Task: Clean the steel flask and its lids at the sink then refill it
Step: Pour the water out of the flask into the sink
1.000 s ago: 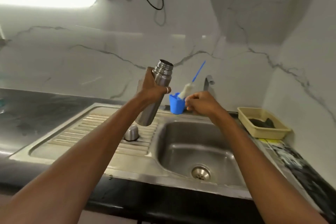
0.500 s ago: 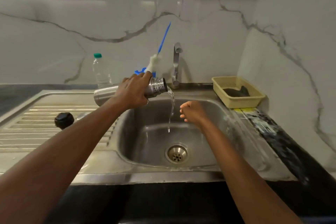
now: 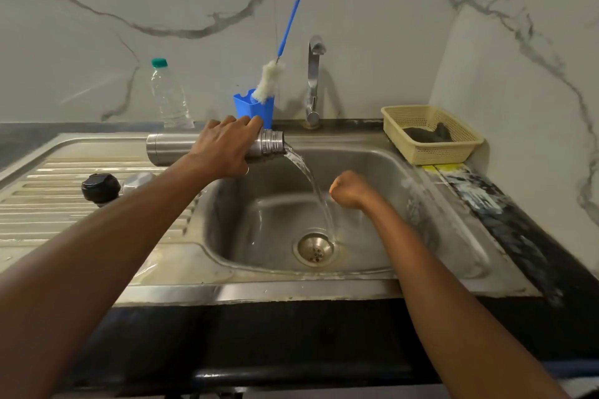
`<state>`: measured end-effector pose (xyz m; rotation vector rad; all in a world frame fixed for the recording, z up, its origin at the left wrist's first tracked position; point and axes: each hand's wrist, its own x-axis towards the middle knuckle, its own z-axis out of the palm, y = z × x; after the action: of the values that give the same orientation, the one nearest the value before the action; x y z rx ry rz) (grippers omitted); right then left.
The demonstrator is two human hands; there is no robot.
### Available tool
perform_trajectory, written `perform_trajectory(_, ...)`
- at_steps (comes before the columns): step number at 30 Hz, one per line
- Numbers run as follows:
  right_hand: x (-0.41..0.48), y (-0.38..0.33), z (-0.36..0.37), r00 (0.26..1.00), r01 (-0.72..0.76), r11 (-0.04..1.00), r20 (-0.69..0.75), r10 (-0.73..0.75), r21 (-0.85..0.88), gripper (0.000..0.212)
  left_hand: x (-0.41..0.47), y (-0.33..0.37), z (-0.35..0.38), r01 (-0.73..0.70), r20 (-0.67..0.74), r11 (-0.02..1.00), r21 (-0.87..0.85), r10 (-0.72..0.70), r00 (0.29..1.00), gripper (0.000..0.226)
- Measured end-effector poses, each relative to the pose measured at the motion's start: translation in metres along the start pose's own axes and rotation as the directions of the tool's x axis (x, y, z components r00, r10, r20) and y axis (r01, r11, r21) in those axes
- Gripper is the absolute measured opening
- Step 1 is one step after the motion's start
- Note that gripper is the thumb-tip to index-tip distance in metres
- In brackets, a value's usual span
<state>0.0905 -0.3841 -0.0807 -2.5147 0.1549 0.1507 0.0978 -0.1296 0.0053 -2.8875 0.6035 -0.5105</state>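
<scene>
My left hand (image 3: 223, 149) grips the steel flask (image 3: 168, 149), which lies horizontal with its open threaded mouth (image 3: 275, 145) over the sink basin (image 3: 372, 171). Water pours from the mouth in an arc down to the drain (image 3: 315, 248). My right hand (image 3: 348, 189) hangs over the basin as a closed fist holding nothing, just right of the stream. A black lid (image 3: 100, 188) and a steel cap (image 3: 139, 179) rest on the ribbed drainboard (image 3: 48, 204), left of my forearm.
A blue cup (image 3: 254, 111) holding a white bottle brush (image 3: 270, 81) with a blue handle stands behind the flask. The tap (image 3: 313, 81) rises at the back. A clear plastic bottle (image 3: 168, 95) stands at left, a cream basket (image 3: 431, 134) with a dark scrubber at right.
The flask went from upright above the drainboard to horizontal over the basin, and the thin trickle has grown into a full stream. My right hand left the blue cup and dropped over the basin.
</scene>
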Motion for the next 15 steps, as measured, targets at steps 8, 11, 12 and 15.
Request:
perform_trajectory(8,0.0029,0.0004,0.0049,0.985,0.007,0.985,0.173,0.024,-0.174,0.017,-0.0057,0.0014,-0.0015,-0.031,0.027,0.996,0.080,0.029,0.999,0.051)
perform_trajectory(11,0.0045,0.0016,0.0050,0.984,0.024,0.978,0.179,0.013,-0.206,0.019,-0.0063,0.0013,-0.0035,-0.036,0.020,0.994,0.105,0.035,0.999,0.049)
perform_trajectory(12,0.0051,0.0023,0.0051,0.983,0.022,0.976,0.183,0.018,-0.217,0.020,-0.0068,0.0009,-0.0041,-0.037,0.018,0.993,0.113,0.035,0.999,0.049)
perform_trajectory(15,0.0043,0.0018,0.0048,0.979,0.025,0.971,0.200,0.024,-0.239,0.019,-0.0077,-0.0005,-0.0049,-0.042,0.016,0.989,0.145,0.040,0.999,0.049)
